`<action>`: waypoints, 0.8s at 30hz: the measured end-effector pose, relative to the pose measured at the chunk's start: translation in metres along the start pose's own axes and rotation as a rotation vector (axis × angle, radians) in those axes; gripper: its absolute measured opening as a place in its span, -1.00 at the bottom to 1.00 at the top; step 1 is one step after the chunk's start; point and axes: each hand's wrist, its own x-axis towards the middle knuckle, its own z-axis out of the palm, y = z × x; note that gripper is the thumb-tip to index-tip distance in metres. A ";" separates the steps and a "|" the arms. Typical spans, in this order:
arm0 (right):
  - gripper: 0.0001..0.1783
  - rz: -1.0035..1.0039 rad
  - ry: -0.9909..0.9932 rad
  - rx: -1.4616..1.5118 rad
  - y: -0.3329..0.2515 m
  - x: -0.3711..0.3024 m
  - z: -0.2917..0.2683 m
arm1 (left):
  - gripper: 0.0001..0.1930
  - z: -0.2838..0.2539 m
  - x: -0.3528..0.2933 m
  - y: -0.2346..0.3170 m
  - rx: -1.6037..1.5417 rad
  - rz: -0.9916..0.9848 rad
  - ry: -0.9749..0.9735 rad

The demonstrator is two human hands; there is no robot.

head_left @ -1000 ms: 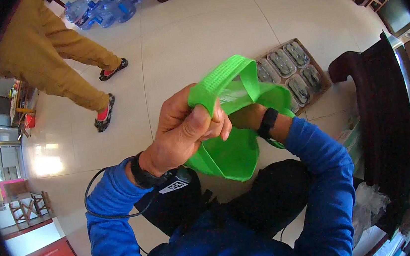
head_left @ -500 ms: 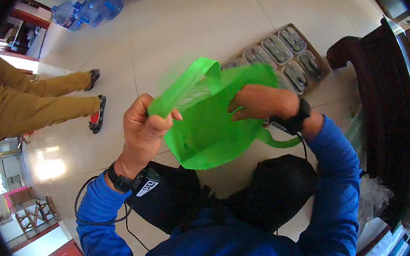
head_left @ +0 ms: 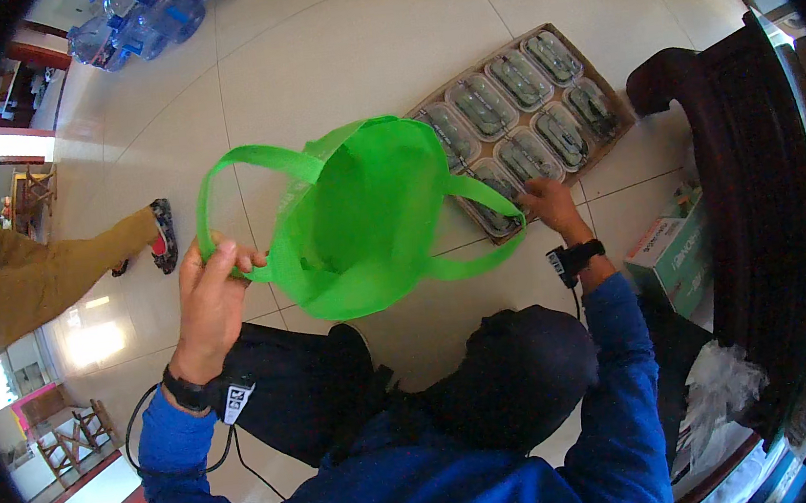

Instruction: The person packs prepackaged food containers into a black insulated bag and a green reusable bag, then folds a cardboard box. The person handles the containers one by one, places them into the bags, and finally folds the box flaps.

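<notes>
A green fabric tote bag [head_left: 360, 217] hangs in front of me with its mouth spread, and I can look down into it. My left hand [head_left: 214, 296] is closed round its left handle, beside the rim. The right handle stretches outward to my right hand [head_left: 554, 208], whose fingers are closed at its outer end. That hand is over the near edge of a cardboard tray [head_left: 615, 138] on the floor. Several clear lidded plastic boxes [head_left: 523, 80] stand in the tray in rows, with greyish-green contents that I cannot make out.
A dark carved wooden piece of furniture [head_left: 736, 148] stands at the right, with a green-and-white carton [head_left: 670, 253] and crumpled clear plastic [head_left: 723, 395] beside it. Another person's brown-trousered leg [head_left: 61, 268] is at the left. Large blue water bottles [head_left: 143, 23] lie at the far left.
My right hand has come out of the bag's mouth and moved right to its handle. The bag has opened wider, and my left hand has shifted left and down. The other person has moved left.
</notes>
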 end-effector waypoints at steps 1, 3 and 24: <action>-0.55 0.031 -0.054 -0.074 0.009 0.002 0.010 | -0.89 -0.004 -0.002 0.003 -0.001 -0.029 -0.017; -0.56 0.041 0.008 -0.144 0.019 -0.002 0.029 | -0.88 -0.012 -0.007 0.009 -0.035 -0.085 0.015; -0.32 0.105 0.103 -0.108 0.018 -0.002 0.058 | -0.87 -0.031 -0.022 -0.003 -0.071 -0.241 0.073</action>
